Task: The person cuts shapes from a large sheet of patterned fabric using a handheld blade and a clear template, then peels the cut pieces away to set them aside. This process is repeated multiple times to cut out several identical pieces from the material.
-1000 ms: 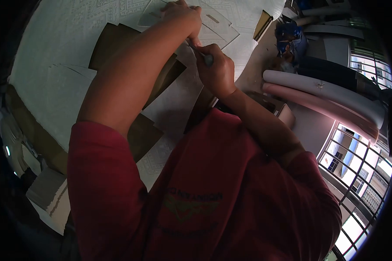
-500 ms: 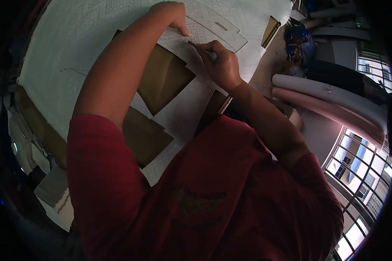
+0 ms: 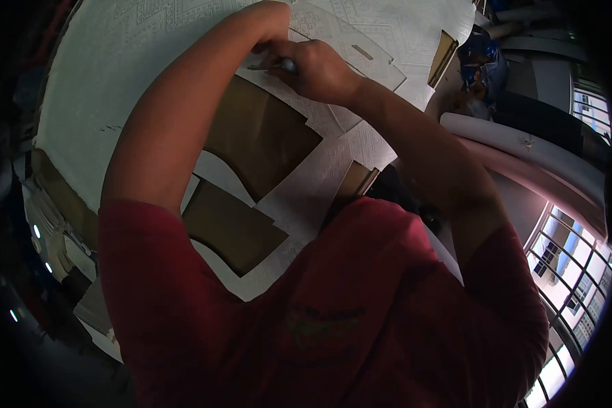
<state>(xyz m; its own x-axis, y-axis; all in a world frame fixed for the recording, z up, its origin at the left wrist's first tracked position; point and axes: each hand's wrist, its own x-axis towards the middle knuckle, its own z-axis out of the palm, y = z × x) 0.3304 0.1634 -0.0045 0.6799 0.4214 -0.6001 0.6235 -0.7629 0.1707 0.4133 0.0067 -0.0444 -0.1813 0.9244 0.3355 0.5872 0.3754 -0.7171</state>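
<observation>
My right hand (image 3: 323, 73) is closed around a slim pen-like tool (image 3: 262, 66). Its thin end points left over a white sheet with an embossed pattern (image 3: 197, 17), and a rounded grey part shows by my fingers. My left hand (image 3: 273, 22) is bent down just beyond my right one, close to a clear flat template (image 3: 367, 58) lying on the sheet. My right hand and my own wrist hide the left fingers. Below my hands is an olive-brown flat piece with a curved edge (image 3: 265, 136), and nearer my body a second olive-brown piece (image 3: 234, 228).
Brown folded pieces lie at the sheet's right edge (image 3: 443, 58) and near my chest (image 3: 353, 182). Rolls of material (image 3: 517, 139) stand to the right, beside a barred window (image 3: 564, 272). A blue bundle (image 3: 481, 58) sits behind them.
My right hand has moved left and up with the tool, right up against my left hand, whose fingers are now covered. The view has shifted slightly.
</observation>
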